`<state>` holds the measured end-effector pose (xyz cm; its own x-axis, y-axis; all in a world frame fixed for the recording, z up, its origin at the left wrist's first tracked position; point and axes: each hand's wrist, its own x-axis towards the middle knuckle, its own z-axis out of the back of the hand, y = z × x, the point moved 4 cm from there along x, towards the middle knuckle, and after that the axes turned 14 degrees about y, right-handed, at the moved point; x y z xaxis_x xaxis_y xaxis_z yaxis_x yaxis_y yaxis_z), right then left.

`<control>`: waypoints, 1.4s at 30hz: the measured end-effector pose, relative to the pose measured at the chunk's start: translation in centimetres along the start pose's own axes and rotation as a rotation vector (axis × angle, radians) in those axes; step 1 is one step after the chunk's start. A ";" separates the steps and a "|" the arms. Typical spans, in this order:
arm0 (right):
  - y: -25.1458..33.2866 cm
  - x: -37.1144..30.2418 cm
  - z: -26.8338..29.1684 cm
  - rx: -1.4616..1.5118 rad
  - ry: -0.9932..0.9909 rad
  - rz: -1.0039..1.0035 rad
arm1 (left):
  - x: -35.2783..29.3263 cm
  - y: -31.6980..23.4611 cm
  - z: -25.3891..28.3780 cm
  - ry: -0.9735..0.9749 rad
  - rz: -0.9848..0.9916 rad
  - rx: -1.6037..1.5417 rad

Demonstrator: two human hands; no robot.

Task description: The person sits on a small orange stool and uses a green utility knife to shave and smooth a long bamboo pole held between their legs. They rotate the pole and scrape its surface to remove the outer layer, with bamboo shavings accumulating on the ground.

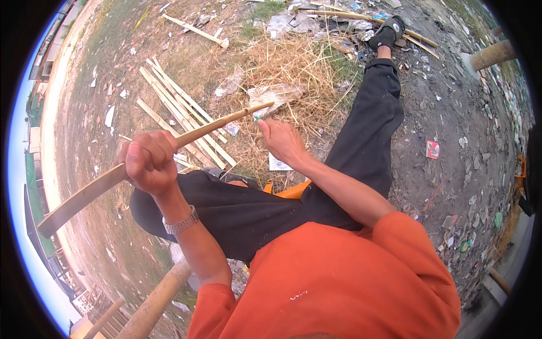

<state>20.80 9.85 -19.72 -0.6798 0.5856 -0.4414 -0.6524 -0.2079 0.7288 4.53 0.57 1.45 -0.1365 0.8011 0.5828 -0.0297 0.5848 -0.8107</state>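
My left hand (151, 161) is closed in a fist round a long bamboo strip (206, 131). The strip runs slantwise across me, its broad end at the far left and its narrow end pointing away over the straw. Just below that narrow end, my right hand (285, 144) is closed, with the back of the hand and the thumb showing. A small green tip (257, 117) pokes out by the right thumb; the rest of what that hand grips is hidden. Whether the right hand touches the strip, I cannot tell. My left knee lies bent beneath the strip.
Several split bamboo strips (183, 110) lie on the ground beyond my left hand. Dry straw (316, 73) is heaped ahead. My right leg (367, 124) stretches forward. A thick bamboo pole (155, 299) rises at lower left, another post (494, 55) at right. Something orange (293, 190) shows between my legs.
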 end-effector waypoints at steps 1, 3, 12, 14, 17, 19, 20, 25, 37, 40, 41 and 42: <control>0.6 -0.5 0.0 0.001 0.006 0.008 | -0.1 0.0 -0.2 0.009 0.000 -0.007; -2.0 0.8 -0.6 -0.044 -0.012 -0.021 | -0.2 0.0 -0.2 -0.011 0.015 -0.007; -7.5 3.9 -1.7 -0.033 -0.016 -0.115 | 0.0 0.1 0.2 -0.075 0.026 -0.014; -8.7 4.6 -2.2 -0.039 0.047 -0.184 | 0.6 0.2 0.5 -0.053 0.015 -0.013; -5.9 2.7 -2.4 0.030 0.018 -0.198 | -0.4 0.4 0.7 -0.139 0.041 -0.010; -6.3 3.5 -2.4 0.090 -0.048 -0.177 | -0.2 0.4 0.9 -0.179 0.034 -0.019; -6.6 4.0 -2.4 0.121 -0.081 -0.166 | 0.0 0.4 1.0 -0.199 0.031 -0.023; -2.4 2.5 0.2 0.315 0.055 0.078 | -0.1 0.0 1.2 -0.498 0.048 0.087; -2.9 3.2 -1.4 0.138 0.040 -0.052 | 0.0 0.2 0.6 -0.382 0.038 0.031; -7.9 4.8 -2.2 0.112 0.077 -0.138 | 0.3 0.2 0.7 -0.332 0.026 0.009; -7.7 4.8 -2.3 0.118 0.006 -0.106 | 0.3 0.2 0.9 -0.309 0.024 -0.002; -5.9 4.3 -2.0 0.135 -0.013 -0.029 | 0.1 0.1 0.9 -0.309 0.025 0.008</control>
<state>21.06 12.04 -26.89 -0.6568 0.5998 -0.4570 -0.6197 -0.0840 0.7803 3.66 0.62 1.34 -0.4320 0.7375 0.5191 -0.0303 0.5634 -0.8256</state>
